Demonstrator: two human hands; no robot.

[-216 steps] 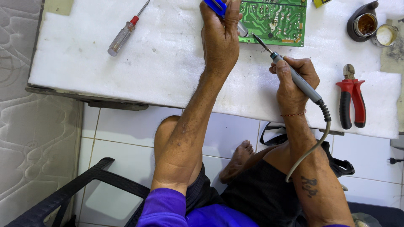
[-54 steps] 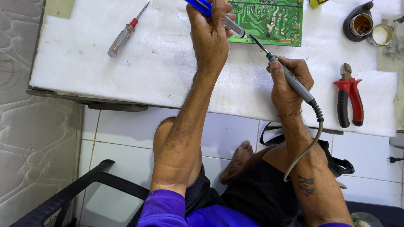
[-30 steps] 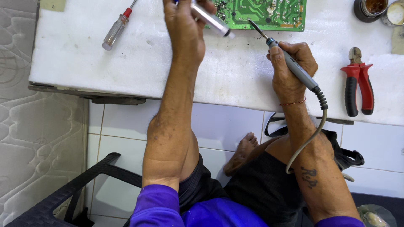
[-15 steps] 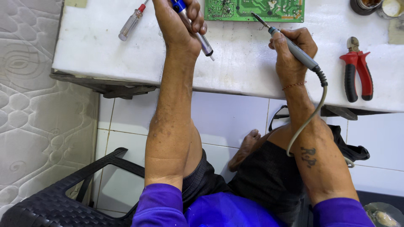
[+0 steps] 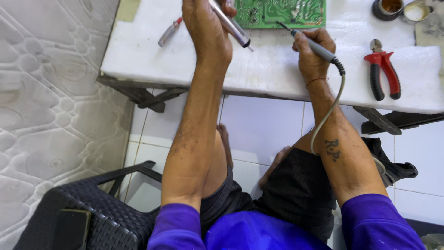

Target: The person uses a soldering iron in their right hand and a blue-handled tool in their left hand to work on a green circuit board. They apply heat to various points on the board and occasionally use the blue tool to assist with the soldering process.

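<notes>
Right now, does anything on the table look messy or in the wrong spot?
Nothing looks spilled or broken. The right hand holds the soldering iron with its tip at the green circuit board. The left hand holds a metal tool. Red pliers lie flat nearby.

The left hand (image 5: 210, 32) had withdrawn from the green circuit board (image 5: 280, 13), where it earlier rested with its fingers at the board's left edge. It now stood clear of the board, over the white table (image 5: 273, 69), gripping the silver pen-shaped tool (image 5: 231, 25), whose dark tip had turned away from the board and pointed down toward the person. The right hand (image 5: 313, 51) had kept its grip on the soldering iron (image 5: 314, 44), but the iron's tip, earlier short of the board, now reached its lower edge.
</notes>
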